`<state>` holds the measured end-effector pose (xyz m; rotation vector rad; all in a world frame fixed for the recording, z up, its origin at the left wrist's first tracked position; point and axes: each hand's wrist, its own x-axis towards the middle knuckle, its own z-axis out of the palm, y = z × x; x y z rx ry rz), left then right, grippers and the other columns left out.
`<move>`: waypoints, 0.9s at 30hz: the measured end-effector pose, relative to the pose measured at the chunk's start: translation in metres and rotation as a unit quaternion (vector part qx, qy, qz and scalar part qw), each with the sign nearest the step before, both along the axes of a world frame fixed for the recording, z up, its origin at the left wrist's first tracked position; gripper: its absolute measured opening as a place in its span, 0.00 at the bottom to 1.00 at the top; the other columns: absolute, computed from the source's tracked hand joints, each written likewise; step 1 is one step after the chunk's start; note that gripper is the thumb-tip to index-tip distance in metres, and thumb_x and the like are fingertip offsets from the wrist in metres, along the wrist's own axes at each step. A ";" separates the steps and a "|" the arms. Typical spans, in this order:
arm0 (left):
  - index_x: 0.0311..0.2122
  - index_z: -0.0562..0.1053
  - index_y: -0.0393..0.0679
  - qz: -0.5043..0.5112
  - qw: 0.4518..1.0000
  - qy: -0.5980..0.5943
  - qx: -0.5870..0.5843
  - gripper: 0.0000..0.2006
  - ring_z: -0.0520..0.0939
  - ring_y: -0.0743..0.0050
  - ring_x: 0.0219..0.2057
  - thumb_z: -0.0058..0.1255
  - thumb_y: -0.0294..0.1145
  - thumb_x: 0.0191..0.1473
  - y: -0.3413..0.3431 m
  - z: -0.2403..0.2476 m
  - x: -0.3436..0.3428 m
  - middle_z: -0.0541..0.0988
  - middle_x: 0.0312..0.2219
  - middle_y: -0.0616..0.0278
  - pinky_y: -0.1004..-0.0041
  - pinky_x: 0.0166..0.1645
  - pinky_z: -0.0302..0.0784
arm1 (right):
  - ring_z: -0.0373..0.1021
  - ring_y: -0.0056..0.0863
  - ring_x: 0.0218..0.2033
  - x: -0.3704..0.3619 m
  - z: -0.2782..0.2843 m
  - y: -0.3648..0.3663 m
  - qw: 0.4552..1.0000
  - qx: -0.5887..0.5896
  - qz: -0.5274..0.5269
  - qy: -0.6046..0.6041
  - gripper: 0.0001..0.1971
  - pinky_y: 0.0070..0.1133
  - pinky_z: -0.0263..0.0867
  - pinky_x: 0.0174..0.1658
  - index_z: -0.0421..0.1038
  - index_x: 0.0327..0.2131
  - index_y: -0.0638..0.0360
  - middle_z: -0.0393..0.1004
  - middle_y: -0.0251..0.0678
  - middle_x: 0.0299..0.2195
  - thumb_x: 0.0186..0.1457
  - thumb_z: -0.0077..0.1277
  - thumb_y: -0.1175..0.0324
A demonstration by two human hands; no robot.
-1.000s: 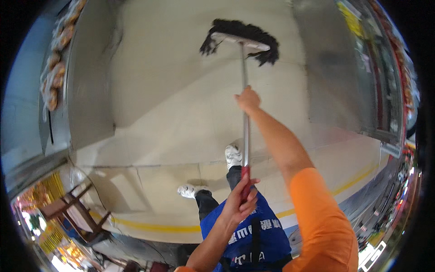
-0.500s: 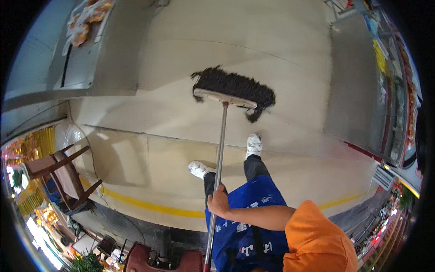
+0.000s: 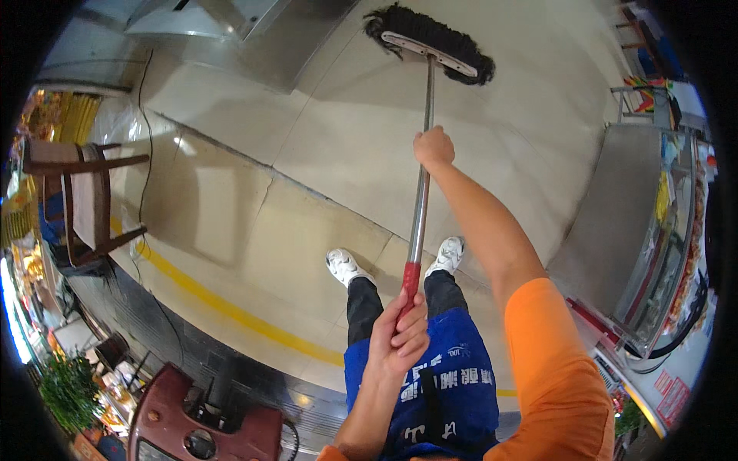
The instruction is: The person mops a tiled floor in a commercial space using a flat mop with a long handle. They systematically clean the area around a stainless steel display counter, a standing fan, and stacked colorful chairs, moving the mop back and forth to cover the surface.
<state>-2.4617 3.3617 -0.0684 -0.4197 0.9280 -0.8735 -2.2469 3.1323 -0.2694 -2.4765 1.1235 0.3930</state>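
Observation:
A wide dust mop with dark shaggy fringe and a pale frame lies on the tiled floor at the top of the view. Its metal pole slants down toward me and ends in a red grip. Partway up the pole, my right hand is closed around the bare metal, its arm stretched forward. Near my blue apron, my left hand is wrapped round the lower part of the red grip, hiding the pole's end.
At the left, a brown wooden chair stands by a dark cable. A metal cabinet is at upper left, a glass display counter at right. Lower left is a maroon machine. A yellow line crosses the floor.
The mop head has moved farther away, toward the top. My right hand has reached forward along the pole, and my left hand now shows on the red grip. The view has turned.

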 end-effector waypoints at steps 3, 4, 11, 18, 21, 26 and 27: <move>0.38 0.67 0.39 -0.010 0.998 0.058 0.023 0.13 0.56 0.88 0.06 0.42 0.40 0.64 0.077 -0.004 -0.075 0.60 0.13 0.72 0.82 0.10 0.50 | 0.73 0.50 0.42 -0.067 -0.025 0.066 0.998 0.061 -0.011 0.031 0.22 0.40 0.70 0.44 0.62 0.46 0.67 0.75 0.55 0.39 0.55 0.50 0.60; 0.38 0.68 0.38 -0.071 0.985 0.099 0.126 0.13 0.59 0.87 0.07 0.42 0.40 0.63 0.110 0.016 -0.105 0.63 0.13 0.72 0.82 0.11 0.54 | 0.73 0.52 0.42 -0.104 -0.028 0.106 0.997 0.070 -0.019 0.022 0.24 0.42 0.70 0.44 0.57 0.51 0.67 0.74 0.57 0.40 0.55 0.50 0.62; 0.59 0.65 0.42 -0.199 0.847 0.253 0.424 0.20 0.66 0.84 0.15 0.36 0.39 0.67 0.215 0.199 -0.257 0.68 0.16 0.73 0.82 0.17 0.61 | 0.73 0.54 0.29 -0.313 0.093 0.310 0.942 0.255 0.135 0.172 0.28 0.42 0.70 0.33 0.51 0.49 0.76 0.74 0.58 0.26 0.52 0.51 0.66; 0.55 0.66 0.46 0.225 0.971 0.067 0.048 0.17 0.72 0.80 0.21 0.39 0.40 0.64 0.203 0.108 -0.268 0.73 0.22 0.67 0.76 0.19 0.68 | 0.75 0.50 0.32 -0.190 0.032 0.340 0.936 0.231 0.201 0.175 0.30 0.39 0.72 0.33 0.50 0.52 0.81 0.75 0.55 0.29 0.54 0.48 0.66; 0.46 0.68 0.37 0.217 0.968 0.096 0.080 0.16 0.63 0.87 0.10 0.42 0.40 0.64 0.172 0.073 -0.201 0.67 0.17 0.68 0.83 0.14 0.54 | 0.75 0.48 0.35 -0.112 0.024 0.324 0.949 0.205 0.207 0.122 0.29 0.36 0.72 0.36 0.53 0.53 0.79 0.76 0.55 0.32 0.53 0.49 0.66; 0.44 0.68 0.37 -0.092 0.879 0.068 0.463 0.16 0.61 0.89 0.11 0.43 0.43 0.63 0.191 0.095 -0.187 0.68 0.17 0.67 0.83 0.13 0.51 | 0.75 0.49 0.37 -0.140 -0.011 0.350 0.954 0.238 0.153 0.097 0.27 0.38 0.72 0.38 0.53 0.51 0.75 0.76 0.54 0.34 0.52 0.47 0.68; 0.46 0.68 0.39 -0.136 0.820 0.053 0.553 0.16 0.61 0.88 0.11 0.44 0.42 0.63 0.206 0.101 -0.197 0.72 0.20 0.64 0.84 0.12 0.50 | 0.75 0.49 0.37 -0.135 -0.005 0.361 0.957 0.254 0.114 0.075 0.26 0.38 0.72 0.38 0.54 0.50 0.74 0.76 0.54 0.35 0.52 0.47 0.68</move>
